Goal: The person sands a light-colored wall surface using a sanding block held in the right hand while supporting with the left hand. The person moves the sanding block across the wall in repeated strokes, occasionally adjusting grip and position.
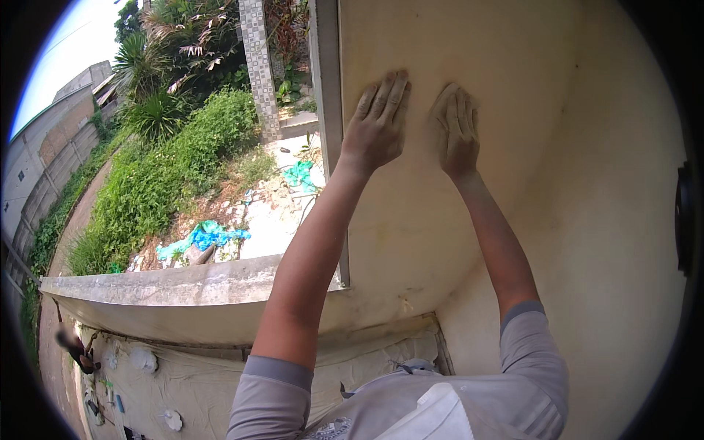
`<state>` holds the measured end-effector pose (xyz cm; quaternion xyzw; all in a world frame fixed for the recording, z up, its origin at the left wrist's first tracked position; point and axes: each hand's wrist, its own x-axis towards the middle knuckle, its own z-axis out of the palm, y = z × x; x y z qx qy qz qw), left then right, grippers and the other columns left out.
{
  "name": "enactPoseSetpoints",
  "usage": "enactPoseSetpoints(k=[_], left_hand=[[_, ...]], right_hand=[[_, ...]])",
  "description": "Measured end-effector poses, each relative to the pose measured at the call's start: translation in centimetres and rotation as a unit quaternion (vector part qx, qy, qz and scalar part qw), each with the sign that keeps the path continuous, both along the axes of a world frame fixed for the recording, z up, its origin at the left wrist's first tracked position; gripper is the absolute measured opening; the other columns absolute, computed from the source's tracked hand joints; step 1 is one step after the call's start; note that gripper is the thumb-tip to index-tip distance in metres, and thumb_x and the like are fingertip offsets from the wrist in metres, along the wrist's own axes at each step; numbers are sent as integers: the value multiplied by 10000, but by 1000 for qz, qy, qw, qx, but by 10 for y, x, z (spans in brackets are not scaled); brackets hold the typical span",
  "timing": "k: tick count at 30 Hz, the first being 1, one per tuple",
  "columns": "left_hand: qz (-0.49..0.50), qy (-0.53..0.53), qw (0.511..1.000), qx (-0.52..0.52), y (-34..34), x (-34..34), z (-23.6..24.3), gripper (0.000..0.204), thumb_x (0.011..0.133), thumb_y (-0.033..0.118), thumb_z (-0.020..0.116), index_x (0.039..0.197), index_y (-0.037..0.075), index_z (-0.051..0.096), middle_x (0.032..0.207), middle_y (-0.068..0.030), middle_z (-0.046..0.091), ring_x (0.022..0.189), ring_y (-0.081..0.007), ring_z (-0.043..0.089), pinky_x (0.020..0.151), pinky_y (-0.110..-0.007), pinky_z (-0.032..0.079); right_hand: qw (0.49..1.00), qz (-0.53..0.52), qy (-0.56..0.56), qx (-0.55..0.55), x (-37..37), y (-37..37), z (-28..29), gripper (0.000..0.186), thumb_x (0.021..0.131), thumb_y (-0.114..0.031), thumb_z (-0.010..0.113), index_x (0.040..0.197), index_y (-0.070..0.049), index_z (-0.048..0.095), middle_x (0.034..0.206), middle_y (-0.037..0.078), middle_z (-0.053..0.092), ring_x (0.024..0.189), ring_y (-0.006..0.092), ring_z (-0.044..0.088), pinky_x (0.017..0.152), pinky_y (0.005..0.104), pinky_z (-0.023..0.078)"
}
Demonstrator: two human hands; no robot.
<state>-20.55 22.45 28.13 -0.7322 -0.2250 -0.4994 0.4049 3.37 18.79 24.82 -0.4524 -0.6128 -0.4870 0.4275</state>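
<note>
My left hand [378, 121] is laid on the beige plastered wall [403, 213], close beside the grey edge of the window opening. Its fingers are stretched out and slightly apart, and the fingertips look dusty. To the right of it, my right hand [460, 136] presses on the same wall with its fingers close together. A thin dusty shape shows along that hand's left side; whether it is a sheet under the palm or only shadow and blur, I cannot make out. Both arms reach upward, and the palms are hidden.
A concrete sill [183, 286] borders the opening on the left, with plants [176, 161] and blue-green plastic scraps [209, 235] outside. Below lies a creased sheet [198, 381] with scattered things. A person [77, 348] is at the lower left. Another wall [609, 293] meets mine at the right.
</note>
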Motion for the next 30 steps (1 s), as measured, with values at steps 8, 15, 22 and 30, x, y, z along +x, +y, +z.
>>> enactPoseSetpoints(k=[8,15,22,30], left_hand=[[-30,2,1000,-7,6,-3,-5,683,947,189,571,1598,-17,570,1765,-162,441,1642,-295,419,1338,-496,345],[-26,3,1000,-7,7,-5,-6,679,935,177,569,1581,-33,583,1766,-175,435,1641,-305,415,1334,-501,343],[-8,5,1000,-3,9,-10,-8,658,946,189,567,1571,-16,596,1762,-163,447,1620,-298,447,1327,-497,351],[-9,-3,1000,7,8,-2,-8,635,953,173,557,1557,-14,608,1762,-162,448,1617,-290,454,1324,-490,362]], right_hand=[[999,20,22,30,-49,19,-8,517,1127,-137,559,1588,97,539,1687,330,477,1579,499,454,1294,563,416],[979,98,143,105,-45,35,99,540,1097,-110,565,1605,72,540,1688,332,478,1600,489,431,1303,592,390],[999,47,7,6,-47,20,-33,547,1153,-184,524,1634,76,497,1720,320,436,1594,527,411,1277,590,421],[980,57,162,103,-35,33,109,531,1164,-179,531,1634,66,499,1733,325,409,1590,539,406,1262,580,447]])
